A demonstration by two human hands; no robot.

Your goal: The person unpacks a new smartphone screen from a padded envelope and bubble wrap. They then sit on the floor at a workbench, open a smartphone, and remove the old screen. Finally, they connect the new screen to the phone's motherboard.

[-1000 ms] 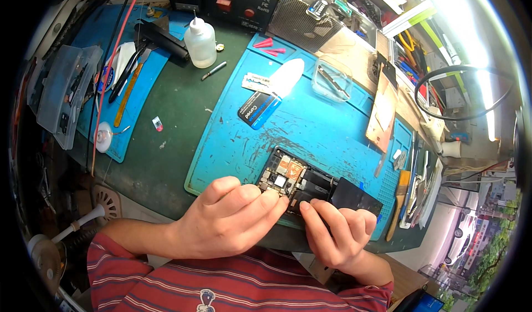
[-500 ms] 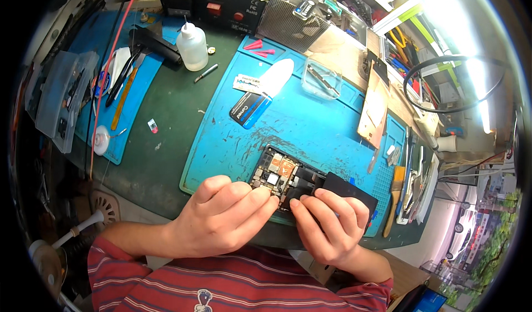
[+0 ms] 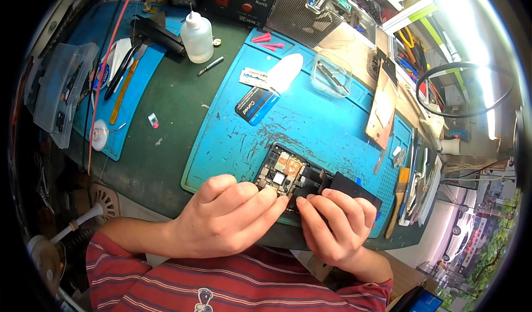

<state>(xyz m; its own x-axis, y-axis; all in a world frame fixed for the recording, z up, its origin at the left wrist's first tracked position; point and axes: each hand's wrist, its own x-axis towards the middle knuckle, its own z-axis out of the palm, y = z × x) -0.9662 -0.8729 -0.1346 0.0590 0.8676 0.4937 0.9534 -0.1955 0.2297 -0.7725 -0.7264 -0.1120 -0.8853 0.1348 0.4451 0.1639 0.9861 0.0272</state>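
Observation:
An opened smartphone (image 3: 286, 166) lies near the front of the blue work mat (image 3: 221, 151). Its circuit board shows copper-coloured patches, a white square and small metal parts, with black parts to the right. A flat black panel (image 3: 357, 191) adjoins its right side. My left hand (image 3: 233, 215) is closed, its fingertips pinching at the phone's near edge by the board. Closed as well, my right hand (image 3: 338, 223) has thumb and forefinger on the black parts and the near edge. Any tiny piece between the fingertips is hidden.
Beyond the phone lie a blue-black card (image 3: 256, 108), a razor blade (image 3: 254, 78) and a clear box (image 3: 331, 76). A squeeze bottle (image 3: 197, 39) stands at the back left. A brush (image 3: 398, 201) and tools line the right. A black cable loop (image 3: 465, 90) hangs there.
The view has shifted slightly, so the bench things sit a little further right. Both hands remain at the phone's near edge, with almost the same grip.

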